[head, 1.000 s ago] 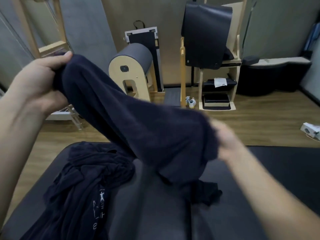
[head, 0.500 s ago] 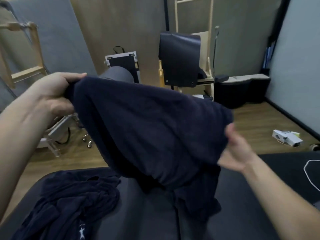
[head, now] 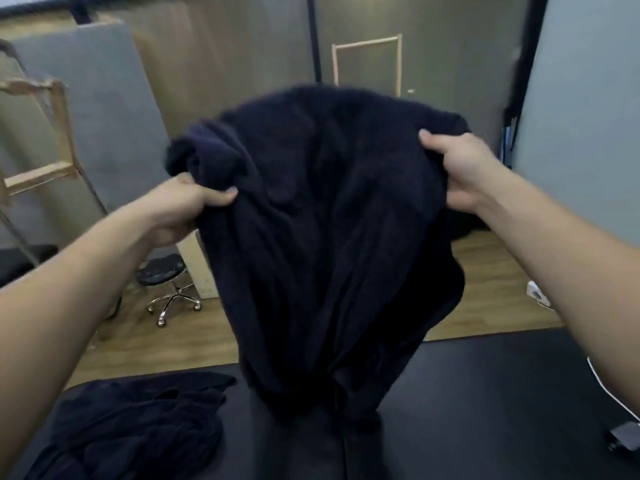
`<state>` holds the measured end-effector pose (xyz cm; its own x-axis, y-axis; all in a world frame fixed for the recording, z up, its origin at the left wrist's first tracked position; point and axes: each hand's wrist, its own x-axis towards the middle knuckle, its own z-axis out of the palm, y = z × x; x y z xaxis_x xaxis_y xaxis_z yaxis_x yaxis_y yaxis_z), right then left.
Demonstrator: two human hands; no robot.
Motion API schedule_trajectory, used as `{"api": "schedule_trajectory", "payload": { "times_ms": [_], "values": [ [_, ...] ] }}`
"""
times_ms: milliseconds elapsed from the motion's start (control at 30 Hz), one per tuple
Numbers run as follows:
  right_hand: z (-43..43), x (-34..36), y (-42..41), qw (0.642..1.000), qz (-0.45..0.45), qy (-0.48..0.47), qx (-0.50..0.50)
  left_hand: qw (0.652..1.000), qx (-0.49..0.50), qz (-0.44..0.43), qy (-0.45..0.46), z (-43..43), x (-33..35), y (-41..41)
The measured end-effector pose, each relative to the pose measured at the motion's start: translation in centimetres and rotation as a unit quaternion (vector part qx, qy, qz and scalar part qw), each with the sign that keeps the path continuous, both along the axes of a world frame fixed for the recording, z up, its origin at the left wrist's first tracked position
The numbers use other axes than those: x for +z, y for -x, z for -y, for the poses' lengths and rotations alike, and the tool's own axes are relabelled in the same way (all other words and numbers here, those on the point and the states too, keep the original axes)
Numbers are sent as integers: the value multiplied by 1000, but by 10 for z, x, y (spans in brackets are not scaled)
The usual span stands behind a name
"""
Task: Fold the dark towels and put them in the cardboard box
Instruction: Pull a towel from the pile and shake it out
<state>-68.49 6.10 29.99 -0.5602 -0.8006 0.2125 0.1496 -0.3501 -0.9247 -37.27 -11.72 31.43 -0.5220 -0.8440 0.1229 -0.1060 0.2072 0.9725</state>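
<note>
Table (head: 485, 403), black and wide, fills the foreground, with a heap of unfolded towels (head: 138, 427) on its near left. Over it I hold one dark towel (head: 329, 237) spread in the air, left grip (head: 180, 209) and right grip (head: 460, 168) each clenched on its top edge. I judge this the opening-out step; next, bring the corners together evenly. No cardboard box in view.

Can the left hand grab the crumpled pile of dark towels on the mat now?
Probably not yet: the left hand grips the raised dark blue towel. The crumpled pile of dark towels lies uncovered below, so letting go should suffice.
</note>
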Motion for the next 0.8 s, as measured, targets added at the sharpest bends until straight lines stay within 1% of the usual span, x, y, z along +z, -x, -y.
{"api": "schedule_trajectory", "payload": {
  "times_ms": [67,100,167,200,233,300,333,367,433,467,533,633,667,700,767,800],
  "values": [
    [5,-6,14,997,-27,-36,-68,999,9,-19,34,-12,7,10],
    [4,-8,23,994,-43,-52,-91,998,17,-63,21,-13,24,7],
    [2,-7,40,987,-69,-75,-126,985,-5,-169,-30,-20,56,0],
    [1,-4,47,986,-68,-74,-136,977,-15,-207,-47,-21,67,-2],
    [0,-2,52,985,-61,-74,-141,974,-34,-220,-54,-23,70,-2],
    [-1,-2,57,986,-53,-75,-142,985,-60,-159,-29,-28,64,1],
    [-1,-5,59,984,-64,-83,-142,989,-70,-128,-4,-28,64,4],
    [-1,-11,63,982,-82,-100,-140,989,-81,-118,23,-32,69,8],
    [-1,-28,63,975,-117,-140,-130,982,-113,-147,46,-47,87,16],
    [-2,-38,59,972,-131,-156,-119,976,-134,-170,39,-53,97,21],
    [-4,-62,44,970,-129,-182,-98,961,-181,-208,21,-68,115,31],
    [-7,-116,-2,955,-139,-233,-117,931,-250,-266,6,-82,130,44],
    [-10,-139,-23,951,-143,-257,-99,925,-265,-273,0,-85,133,48],
    [-12,-166,-43,951,-132,-277,-49,914,-296,-279,-5,-89,135,52],
    [-23,-192,-89,937,-90,-325,86,900,-324,-292,-15,-94,132,58],
    [-27,-196,-109,930,-72,-330,148,899,-324,-292,-24,-97,130,59]
  ]
}}
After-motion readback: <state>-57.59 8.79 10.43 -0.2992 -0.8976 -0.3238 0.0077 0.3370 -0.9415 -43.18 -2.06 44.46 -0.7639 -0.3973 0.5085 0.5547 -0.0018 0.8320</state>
